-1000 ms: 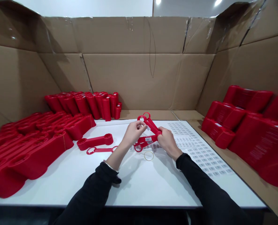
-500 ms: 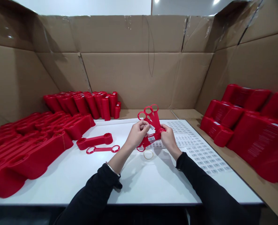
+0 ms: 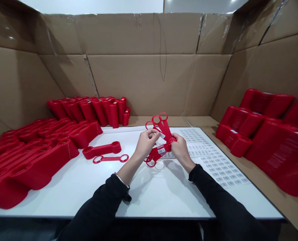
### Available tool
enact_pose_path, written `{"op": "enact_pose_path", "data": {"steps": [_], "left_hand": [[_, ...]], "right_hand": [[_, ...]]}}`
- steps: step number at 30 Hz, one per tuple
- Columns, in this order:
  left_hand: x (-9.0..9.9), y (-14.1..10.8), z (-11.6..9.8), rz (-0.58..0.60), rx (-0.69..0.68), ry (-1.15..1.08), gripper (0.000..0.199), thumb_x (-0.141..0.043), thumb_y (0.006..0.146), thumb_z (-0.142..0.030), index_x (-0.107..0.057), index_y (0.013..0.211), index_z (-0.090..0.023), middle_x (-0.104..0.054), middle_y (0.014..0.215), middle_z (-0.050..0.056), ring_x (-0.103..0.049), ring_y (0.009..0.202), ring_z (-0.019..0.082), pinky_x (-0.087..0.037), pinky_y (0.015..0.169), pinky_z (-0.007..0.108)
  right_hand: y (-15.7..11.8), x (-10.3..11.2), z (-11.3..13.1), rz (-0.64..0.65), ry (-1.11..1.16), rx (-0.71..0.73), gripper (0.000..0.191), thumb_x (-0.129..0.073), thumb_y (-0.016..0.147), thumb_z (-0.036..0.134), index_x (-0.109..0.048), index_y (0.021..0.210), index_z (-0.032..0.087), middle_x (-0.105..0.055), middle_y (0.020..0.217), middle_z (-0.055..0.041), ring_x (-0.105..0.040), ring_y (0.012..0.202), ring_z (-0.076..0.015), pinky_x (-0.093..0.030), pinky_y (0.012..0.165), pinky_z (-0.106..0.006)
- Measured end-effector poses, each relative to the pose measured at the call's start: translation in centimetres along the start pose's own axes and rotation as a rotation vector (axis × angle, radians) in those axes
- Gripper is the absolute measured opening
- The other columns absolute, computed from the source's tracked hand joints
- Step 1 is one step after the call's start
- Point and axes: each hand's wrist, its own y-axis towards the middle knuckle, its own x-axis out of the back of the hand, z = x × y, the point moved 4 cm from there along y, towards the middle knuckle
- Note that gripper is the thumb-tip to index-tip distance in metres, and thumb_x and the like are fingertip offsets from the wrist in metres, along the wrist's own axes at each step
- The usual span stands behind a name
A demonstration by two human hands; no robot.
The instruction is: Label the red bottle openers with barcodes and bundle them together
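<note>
Several flat red pieces with ring ends (image 3: pixel 166 130) are fanned out above the table. My right hand (image 3: pixel 181 149) is closed around their joined ends. Fingers pinched, my left hand (image 3: pixel 146 142) is at the left side of the fan, against one piece near a small white label (image 3: pixel 162 135). Another barcode label (image 3: pixel 161 151) shows on a lower piece. A thin yellowish rubber band (image 3: pixel 160 165) lies on the table just below the fan. One single red piece (image 3: pixel 111 159) and a thicker red stack (image 3: pixel 102 150) lie left of my left hand.
Sheets of barcode labels (image 3: pixel 218 164) lie on the right of the white table (image 3: pixel 164 197). Red stacks (image 3: pixel 50 140) fill the left, with upright bundles (image 3: pixel 96 110) behind. More red stacks (image 3: pixel 239 129) stand at the right. Cardboard walls (image 3: pixel 143 80) surround the table.
The fan's lower pieces have swung down and spread, now overlapping the rubber band in view. My left hand has shifted slightly left; my right hand keeps its hold.
</note>
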Motion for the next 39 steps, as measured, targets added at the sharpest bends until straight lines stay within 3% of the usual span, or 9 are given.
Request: {"op": "enact_pose_path", "data": {"steps": [15,18,21,23,26,29,32,36,39], "left_hand": [[0.0,0.1,0.6,-0.034,-0.001,0.057,0.024,-0.058,0.074,-0.039,-0.057,0.075,-0.016,-0.039,0.048,-0.007,-0.039,0.046,0.008,-0.031,0.046,0.020],[-0.1,0.0,0.5,-0.051,-0.067,0.125,0.022,-0.056,0.077,-0.038,-0.056,0.074,-0.016,-0.034,0.048,-0.008,-0.034,0.045,0.008,-0.029,0.048,0.021],[-0.2,-0.5,0.1,-0.104,-0.197,0.340,0.020,-0.051,0.082,-0.035,-0.055,0.074,-0.018,-0.033,0.050,-0.007,-0.034,0.047,0.009,-0.029,0.050,0.022],[-0.4,-0.9,-0.3,-0.162,-0.306,0.535,0.017,-0.049,0.085,-0.034,-0.053,0.078,-0.019,-0.043,0.058,-0.004,-0.043,0.055,0.011,-0.033,0.056,0.023],[-0.2,-1.0,-0.2,-0.282,-0.387,0.703,0.020,-0.049,0.086,-0.037,-0.049,0.094,-0.019,-0.054,0.088,0.004,-0.053,0.081,0.018,-0.040,0.069,0.028],[0.6,-0.6,0.1,-0.398,-0.381,0.693,0.038,-0.049,0.086,-0.043,-0.040,0.113,-0.018,-0.048,0.110,0.011,-0.051,0.100,0.024,-0.044,0.076,0.034],[0.8,-0.2,0.1,-0.382,-0.433,0.665,0.051,-0.053,0.084,-0.045,-0.032,0.123,-0.021,-0.041,0.121,0.013,-0.047,0.109,0.025,-0.045,0.080,0.037],[0.9,-0.1,-0.1,-0.324,-0.424,0.689,0.056,-0.061,0.077,-0.047,-0.034,0.119,-0.021,-0.046,0.108,0.009,-0.051,0.098,0.024,-0.045,0.077,0.036],[1.4,-0.1,-0.3,-0.383,-0.392,0.657,0.034,-0.057,0.081,-0.043,-0.042,0.100,-0.019,-0.050,0.094,0.005,-0.052,0.086,0.020,-0.043,0.074,0.032]], "right_hand": [[-0.4,-0.1,0.3,-0.004,-0.021,0.025,0.031,-0.038,0.062,0.016,-0.063,0.080,0.016,-0.062,0.066,-0.0019,-0.053,0.059,-0.0168,-0.040,0.052,-0.025],[-0.4,-0.1,0.5,0.001,-0.016,0.027,0.031,-0.038,0.062,0.016,-0.062,0.080,0.016,-0.063,0.067,-0.0021,-0.054,0.060,-0.0170,-0.040,0.053,-0.026],[-0.6,-0.1,0.8,0.002,-0.014,0.048,0.028,-0.038,0.062,0.017,-0.061,0.078,0.016,-0.063,0.068,-0.0026,-0.053,0.061,-0.0170,-0.040,0.053,-0.026],[-0.7,-0.2,1.0,0.009,-0.004,0.054,0.027,-0.038,0.062,0.017,-0.060,0.077,0.016,-0.062,0.067,-0.0022,-0.052,0.059,-0.0165,-0.039,0.053,-0.025],[-0.9,-0.4,1.2,0.028,0.040,0.054,0.026,-0.038,0.063,0.017,-0.060,0.078,0.016,-0.061,0.066,-0.0018,-0.051,0.057,-0.0154,-0.038,0.050,-0.024],[-1.0,-0.7,1.2,0.046,0.065,0.043,0.029,-0.038,0.062,0.016,-0.060,0.081,0.016,-0.062,0.068,-0.0023,-0.051,0.056,-0.0150,-0.039,0.050,-0.025],[-1.0,-0.7,1.1,0.054,0.056,0.047,0.031,-0.037,0.062,0.016,-0.061,0.081,0.016,-0.062,0.068,-0.0021,-0.051,0.055,-0.0148,-0.040,0.052,-0.025],[-0.7,-0.3,0.6,0.049,0.041,0.026,0.029,-0.038,0.062,0.018,-0.062,0.080,0.015,-0.060,0.062,-0.0016,-0.051,0.052,-0.0155,-0.038,0.048,-0.025],[-0.5,0.2,0.5,0.073,0.049,0.010,0.030,-0.038,0.060,0.018,-0.062,0.079,0.015,-0.065,0.069,-0.0037,-0.055,0.058,-0.0170,-0.040,0.050,-0.025]]}}
